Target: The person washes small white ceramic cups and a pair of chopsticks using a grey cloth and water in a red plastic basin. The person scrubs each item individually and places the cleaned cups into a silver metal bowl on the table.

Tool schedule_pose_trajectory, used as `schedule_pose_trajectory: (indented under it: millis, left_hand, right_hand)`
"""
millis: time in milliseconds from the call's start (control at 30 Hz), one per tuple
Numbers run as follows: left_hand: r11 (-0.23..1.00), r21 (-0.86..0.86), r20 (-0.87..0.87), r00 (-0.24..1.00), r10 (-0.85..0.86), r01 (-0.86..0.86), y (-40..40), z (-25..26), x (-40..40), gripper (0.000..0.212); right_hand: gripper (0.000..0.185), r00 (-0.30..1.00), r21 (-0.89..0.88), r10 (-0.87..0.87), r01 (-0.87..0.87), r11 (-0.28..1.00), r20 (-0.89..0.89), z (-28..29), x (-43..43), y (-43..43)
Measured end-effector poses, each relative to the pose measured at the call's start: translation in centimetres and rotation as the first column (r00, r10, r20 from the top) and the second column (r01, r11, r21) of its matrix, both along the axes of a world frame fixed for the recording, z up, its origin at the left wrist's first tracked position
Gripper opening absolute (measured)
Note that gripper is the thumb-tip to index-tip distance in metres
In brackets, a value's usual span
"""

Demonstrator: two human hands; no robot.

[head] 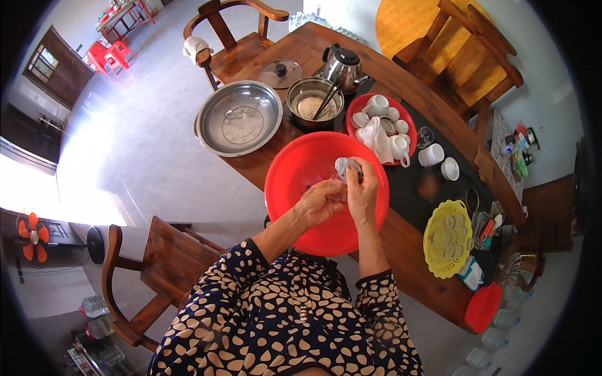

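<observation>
Both hands are over a red plastic basin [324, 239] at the table's near edge. My right hand [363, 188] grips a wadded grey cloth [347, 169]. My left hand [324, 202] is cupped just beside it, with something clear and hard to make out at its fingers, perhaps a small glass. A wide steel basin [211, 120] stands to the left. Behind the red basin is a steel pot [294, 101] with dark chopsticks in it. A red tray [350, 113] to the right holds white cups, a small pitcher and a white cloth.
A steel kettle [342, 70] and a glass lid [268, 74] stand at the back of the wooden table [404, 235]. White lidded cups [431, 155] and a yellow tray [435, 239] of small glasses are to the right. A wooden chair [174, 258] stands at the left.
</observation>
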State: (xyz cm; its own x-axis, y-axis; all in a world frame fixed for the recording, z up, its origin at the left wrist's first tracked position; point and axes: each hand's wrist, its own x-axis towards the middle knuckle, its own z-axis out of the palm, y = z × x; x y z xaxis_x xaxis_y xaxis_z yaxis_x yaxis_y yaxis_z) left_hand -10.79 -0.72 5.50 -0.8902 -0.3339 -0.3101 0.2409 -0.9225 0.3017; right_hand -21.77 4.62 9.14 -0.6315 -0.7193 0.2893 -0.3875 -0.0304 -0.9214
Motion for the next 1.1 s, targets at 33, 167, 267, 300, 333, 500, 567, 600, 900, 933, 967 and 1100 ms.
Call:
schedule_pose_trajectory:
  millis: [33,167,267,300,333,500,567,600,900,933,967,1100]
  left_hand:
    - [0.999,0.011,0.059,0.997,0.043,-0.043,0.0,0.2,-0.3,0.015]
    - [0.967,0.232,0.042,0.995,0.096,-0.103,-0.2,-0.8,-0.4,0.018]
    - [0.978,0.207,-0.043,0.999,0.023,-0.013,-0.3,-2.3,-0.4,0.020]
    - [0.986,0.168,-0.038,0.999,0.008,-0.001,-0.2,-2.2,-0.6,0.020]
    - [0.995,0.090,0.021,0.999,0.039,-0.041,0.3,-1.7,-0.9,0.017]
    - [1.000,0.006,-0.014,1.000,0.017,-0.017,1.1,-2.7,-0.8,0.018]
    - [0.997,0.008,0.013,0.997,0.080,-0.080,1.2,-1.0,-1.4,0.016]
    - [0.993,-0.032,0.052,0.992,0.115,-0.114,1.1,-0.7,-1.8,0.014]
    - [0.993,-0.081,0.096,0.991,0.089,-0.081,-0.8,-1.3,-1.4,0.024]
    - [0.990,-0.080,0.116,0.985,0.125,-0.116,-0.9,-1.2,-1.5,0.022]
    - [0.985,-0.079,0.135,0.978,0.162,-0.152,-1.0,-1.1,-1.7,0.021]
    - [0.915,-0.364,0.095,0.970,0.224,-0.175,-1.3,-1.2,-1.9,0.021]
  right_hand:
    - [0.017,0.990,-0.013,-0.012,0.010,1.000,-0.142,0.4,0.8,0.4]
    - [0.026,0.913,-0.069,-0.001,-0.029,0.997,-0.407,0.5,3.5,2.2]
    - [0.025,0.925,-0.099,0.023,-0.065,0.993,-0.378,-0.2,4.4,2.6]
    - [0.025,0.931,-0.115,0.006,-0.052,0.992,-0.365,-0.3,4.1,2.5]
    - [0.025,0.935,-0.127,-0.014,-0.034,0.991,-0.354,-0.4,3.6,2.5]
    - [0.019,0.950,-0.027,-0.101,0.114,0.993,0.295,-0.9,1.1,1.9]
    - [0.021,0.815,-0.060,-0.099,0.161,0.985,0.571,-1.4,0.7,2.0]
    - [0.023,0.807,-0.091,-0.118,0.207,0.974,0.578,-1.2,1.0,2.0]
    - [0.019,0.688,-0.038,-0.060,0.127,0.991,0.723,-1.7,3.0,3.8]
    - [0.018,0.725,-0.006,-0.047,0.070,0.998,0.687,-1.6,3.1,4.3]
    - [0.017,0.745,0.025,-0.029,0.017,1.000,0.666,-1.7,3.3,4.7]
    - [0.012,0.923,0.179,-0.017,-0.056,0.982,0.385,-4.2,3.9,5.7]
